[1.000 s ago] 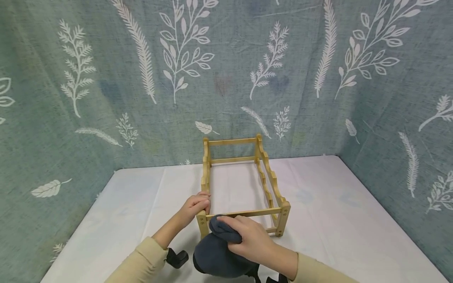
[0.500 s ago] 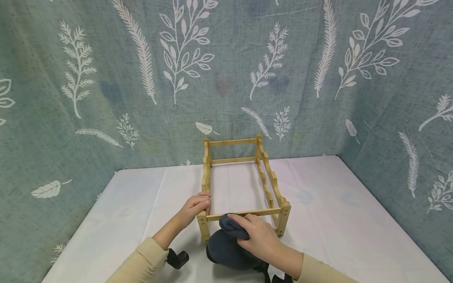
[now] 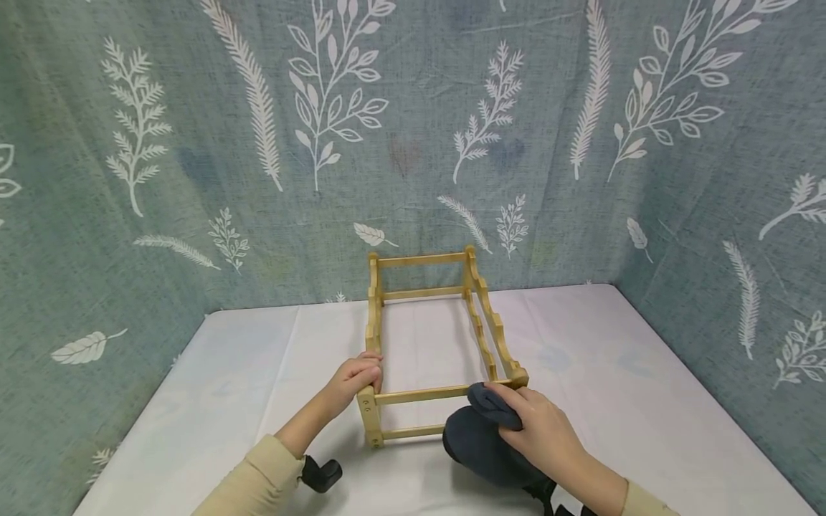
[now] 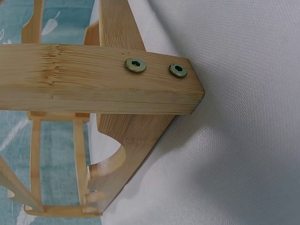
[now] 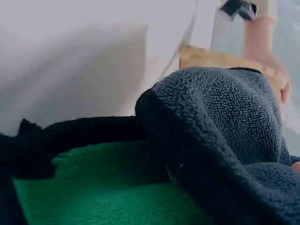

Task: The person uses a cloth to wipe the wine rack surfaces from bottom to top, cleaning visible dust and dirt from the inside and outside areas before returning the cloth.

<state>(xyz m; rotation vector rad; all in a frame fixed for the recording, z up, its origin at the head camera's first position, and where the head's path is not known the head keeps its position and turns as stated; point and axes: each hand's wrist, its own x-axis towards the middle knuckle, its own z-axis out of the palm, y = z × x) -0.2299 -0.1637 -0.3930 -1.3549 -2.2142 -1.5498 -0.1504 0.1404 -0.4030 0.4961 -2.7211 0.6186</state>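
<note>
A light wooden rack with notched side rails stands lengthwise on the table. My left hand grips its near left corner, fingers curled over the side rail. With my right hand I hold a folded dark blue-grey cloth against the top front rail, close to the right corner. The loose part of the cloth hangs in front of the rack and hides the lower right post. In the right wrist view, the terry cloth shows a black edge and a green side. Two bolts show on the rack's post in the left wrist view.
The rack stands on a white-covered table. Behind and beside it hangs a grey-green curtain with white leaf prints. A black wrist device sits by my left sleeve.
My right hand has slid the cloth rightward along the top front rail, from left of its middle to near the right corner. My left hand keeps its hold on the rack.
</note>
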